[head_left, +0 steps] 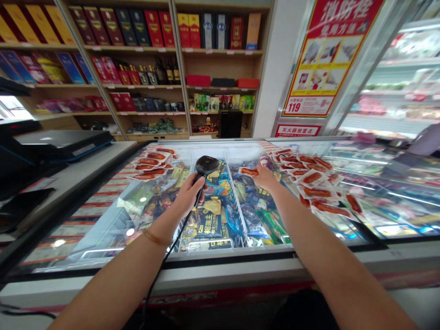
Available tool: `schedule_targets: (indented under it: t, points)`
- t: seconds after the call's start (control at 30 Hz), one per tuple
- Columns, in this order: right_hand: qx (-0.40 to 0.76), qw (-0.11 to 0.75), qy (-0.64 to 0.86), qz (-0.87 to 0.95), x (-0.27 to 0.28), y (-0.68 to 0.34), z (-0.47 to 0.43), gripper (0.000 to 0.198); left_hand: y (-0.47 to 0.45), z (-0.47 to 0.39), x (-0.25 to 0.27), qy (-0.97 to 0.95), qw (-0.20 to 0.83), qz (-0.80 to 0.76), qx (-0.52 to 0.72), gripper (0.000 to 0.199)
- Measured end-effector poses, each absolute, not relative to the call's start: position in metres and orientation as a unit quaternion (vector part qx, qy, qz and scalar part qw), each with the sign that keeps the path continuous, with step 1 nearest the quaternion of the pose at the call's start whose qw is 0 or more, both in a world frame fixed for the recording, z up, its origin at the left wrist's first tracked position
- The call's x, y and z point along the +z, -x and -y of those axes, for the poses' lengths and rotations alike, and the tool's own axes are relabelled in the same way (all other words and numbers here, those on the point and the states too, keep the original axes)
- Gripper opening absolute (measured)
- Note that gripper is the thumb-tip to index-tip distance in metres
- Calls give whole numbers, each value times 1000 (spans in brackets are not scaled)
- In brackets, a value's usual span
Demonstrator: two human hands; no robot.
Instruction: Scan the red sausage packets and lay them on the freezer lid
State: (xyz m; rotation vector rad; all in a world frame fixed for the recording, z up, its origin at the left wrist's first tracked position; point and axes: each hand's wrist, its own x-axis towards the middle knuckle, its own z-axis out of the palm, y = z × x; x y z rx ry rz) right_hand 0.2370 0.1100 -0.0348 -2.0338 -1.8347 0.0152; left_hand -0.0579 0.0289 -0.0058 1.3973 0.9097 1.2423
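My left hand (189,193) is wrapped round the handle of a black barcode scanner (206,163), whose cable runs down past my wrist. In my right hand (264,175) is a packaged sausage (249,172), pinched at its right end above the freezer's contents. Just right of that hand, a pile of packaged sausages (314,178) lies spread over the freezer's glass lid. A smaller group of sausage packs (151,164) rests on the glass to the left. Below my hands, bags of frozen food (209,217) fill the chest freezer.
A white wire divider (237,206) splits the freezer's inside. The freezer's front edge (240,275) runs beneath my forearms. Flat dark equipment (65,144) stands on the counter at left. Behind are shelves of boxes (137,27), a fire hydrant poster (330,55) and a refrigerated display (405,91).
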Motion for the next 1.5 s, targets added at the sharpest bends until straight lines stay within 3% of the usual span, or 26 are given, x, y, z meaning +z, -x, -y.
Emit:
schedule_targets:
  t: [0.1,0.3,0.43,0.97,1.5]
  points:
    - [29,235,730,641,-36,-235,-111,31,56,-24,-3,-584,522,-362,506,44]
    - [-6,421,614,668,-34,-226,-110,24,55,-21,-2,-582,529,-354,505,44]
    - [-16,481,540,690,-25,-211,-102,22,55,-20,-1,-588,534,-345,500,43]
    - [-9,513,497,699,-16,-198,-92,24,54,-15,3,-621,556,-329,443,42]
    - [-34,493,514,701,-22,-195,-92,30,57,-22,-2,-628,544,-343,439,45]
